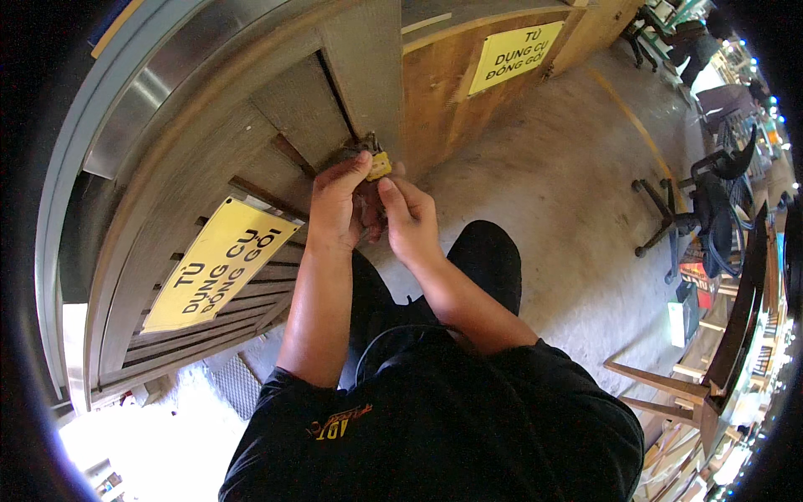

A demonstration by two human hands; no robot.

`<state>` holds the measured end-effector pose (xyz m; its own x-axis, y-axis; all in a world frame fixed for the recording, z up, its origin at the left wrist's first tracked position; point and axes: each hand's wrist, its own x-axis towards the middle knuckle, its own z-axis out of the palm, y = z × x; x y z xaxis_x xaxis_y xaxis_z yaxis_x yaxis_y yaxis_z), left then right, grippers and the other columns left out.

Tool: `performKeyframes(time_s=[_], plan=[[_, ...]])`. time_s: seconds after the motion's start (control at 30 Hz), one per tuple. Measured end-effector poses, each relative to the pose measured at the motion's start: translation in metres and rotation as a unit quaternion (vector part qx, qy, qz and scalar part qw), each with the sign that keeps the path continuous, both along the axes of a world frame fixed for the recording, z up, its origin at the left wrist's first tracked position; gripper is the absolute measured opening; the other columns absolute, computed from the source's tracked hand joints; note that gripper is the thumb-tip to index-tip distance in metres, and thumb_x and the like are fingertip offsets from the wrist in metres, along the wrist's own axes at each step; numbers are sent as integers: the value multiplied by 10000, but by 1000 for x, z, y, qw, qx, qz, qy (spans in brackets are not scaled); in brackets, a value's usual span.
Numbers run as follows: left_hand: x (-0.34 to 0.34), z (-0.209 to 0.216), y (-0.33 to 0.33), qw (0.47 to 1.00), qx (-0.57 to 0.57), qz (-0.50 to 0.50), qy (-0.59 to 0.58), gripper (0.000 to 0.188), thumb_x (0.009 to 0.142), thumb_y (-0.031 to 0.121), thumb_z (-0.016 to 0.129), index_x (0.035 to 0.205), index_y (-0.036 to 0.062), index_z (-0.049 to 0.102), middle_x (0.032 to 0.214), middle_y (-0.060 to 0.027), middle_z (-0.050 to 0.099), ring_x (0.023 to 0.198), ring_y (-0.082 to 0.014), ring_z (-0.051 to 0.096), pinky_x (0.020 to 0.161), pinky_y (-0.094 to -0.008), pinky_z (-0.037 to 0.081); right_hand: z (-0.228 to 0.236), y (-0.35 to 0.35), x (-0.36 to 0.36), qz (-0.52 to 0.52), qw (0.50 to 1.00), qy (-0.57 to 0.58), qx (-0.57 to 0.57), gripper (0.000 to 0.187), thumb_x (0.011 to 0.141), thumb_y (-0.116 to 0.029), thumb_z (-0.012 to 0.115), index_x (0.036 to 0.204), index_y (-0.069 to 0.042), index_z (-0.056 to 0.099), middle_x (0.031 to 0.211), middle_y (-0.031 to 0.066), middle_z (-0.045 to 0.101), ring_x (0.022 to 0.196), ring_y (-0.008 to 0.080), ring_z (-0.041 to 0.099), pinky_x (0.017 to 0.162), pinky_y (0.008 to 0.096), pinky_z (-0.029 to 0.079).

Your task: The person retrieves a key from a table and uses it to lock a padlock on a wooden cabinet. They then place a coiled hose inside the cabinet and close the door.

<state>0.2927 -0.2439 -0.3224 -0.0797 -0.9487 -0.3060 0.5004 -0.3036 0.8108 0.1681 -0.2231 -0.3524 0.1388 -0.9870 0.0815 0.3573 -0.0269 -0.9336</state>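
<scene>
A small yellow padlock hangs by its shackle at the edge of a brown slatted wooden door. My left hand grips the padlock from its left side, the thumb pressed along the body. Just below the lock, the thumb and forefinger of my right hand are pinched together at its lower end. Whatever lies between those right fingertips is too small and covered to make out.
A yellow printed sign is fixed to the slatted door, and another yellow sign to a wooden panel ahead. Concrete floor stretches right, toward a black office chair and a wooden frame. A person is far right.
</scene>
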Motion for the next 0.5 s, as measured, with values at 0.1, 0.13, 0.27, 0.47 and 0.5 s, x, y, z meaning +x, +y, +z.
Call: performKeyframes(time_s=[0.1, 0.13, 0.27, 0.47, 0.5], plan=[[-5, 2, 3, 999, -15, -18, -42, 344, 991, 301, 570, 1057, -22, 669, 938, -173, 724, 646, -241, 682, 493, -355, 527, -1, 1, -8, 23, 999, -28, 37, 319, 1051, -201, 490, 796, -23, 564, 646, 7, 554, 524, 90, 502, 630, 291, 482], [-7, 2, 6, 998, -22, -5, -64, 356, 994, 308, 564, 1066, -24, 669, 942, -170, 726, 625, -233, 678, 462, -350, 513, 0, 2, -9, 30, 998, -36, 51, 323, 1053, -207, 486, 796, -24, 558, 645, 6, 550, 523, 94, 506, 623, 288, 481], [-7, 3, 5, 995, -41, -8, -93, 358, 989, 310, 570, 1075, -23, 669, 990, -175, 728, 745, -254, 701, 638, -369, 564, -3, 1, -7, 16, 999, -22, 27, 312, 1060, -224, 473, 836, -25, 563, 646, 4, 554, 529, 94, 517, 517, 276, 453], [-9, 2, 12, 998, -22, 37, 42, 353, 987, 289, 579, 1082, -41, 662, 1051, -199, 718, 973, -288, 693, 887, -414, 538, 8, 10, -14, -6, 996, -13, 83, 315, 1050, -222, 500, 834, -13, 595, 648, -2, 549, 549, 100, 528, 498, 297, 430], [-7, -1, 10, 997, -29, 44, 62, 353, 987, 280, 581, 1091, -47, 660, 1056, -200, 717, 980, -288, 692, 888, -411, 537, 7, 10, -13, -22, 998, 22, 57, 310, 1040, -219, 518, 831, -5, 599, 644, 27, 559, 545, 131, 540, 505, 316, 433]])
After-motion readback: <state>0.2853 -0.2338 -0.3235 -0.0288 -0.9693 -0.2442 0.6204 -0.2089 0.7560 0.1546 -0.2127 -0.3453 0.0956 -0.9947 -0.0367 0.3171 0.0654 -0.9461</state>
